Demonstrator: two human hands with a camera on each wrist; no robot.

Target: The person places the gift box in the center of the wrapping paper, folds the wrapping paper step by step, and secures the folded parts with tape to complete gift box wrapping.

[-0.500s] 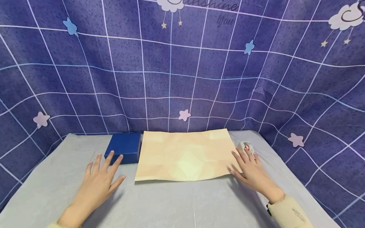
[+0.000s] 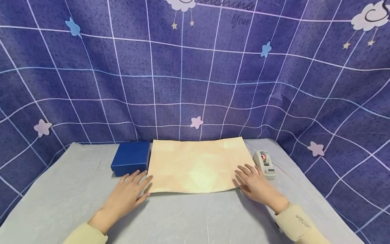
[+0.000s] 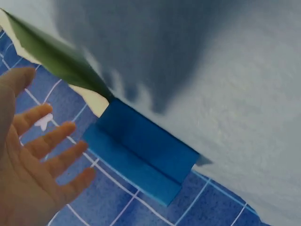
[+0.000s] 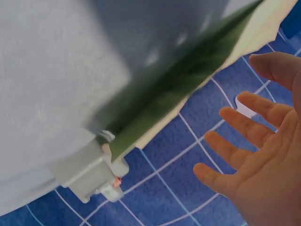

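Note:
A wide sheet of cream paper (image 2: 195,166) lies across the table, its near edge curling up a little and its underside green in the wrist views. My left hand (image 2: 126,196) has its fingers spread at the sheet's near left corner, just in front of a blue box (image 2: 131,157). Over the right part of the sheet, my right hand (image 2: 256,184) hovers with fingers apart and palm down. Both palms show bare in the wrist views, the left hand (image 3: 42,160) near the box and the right hand (image 4: 263,150) beside the paper's edge.
A pale grey tape dispenser (image 2: 265,165) with a reddish roll stands right of the paper. The table wears a grey cloth (image 2: 182,220). Behind it hangs a purple-blue curtain (image 2: 195,84) with a white grid and stars.
My left hand has moved right and slightly forward, from before the box to the paper's left corner. The right hand has shifted left over the paper, uncovering the tape dispenser.

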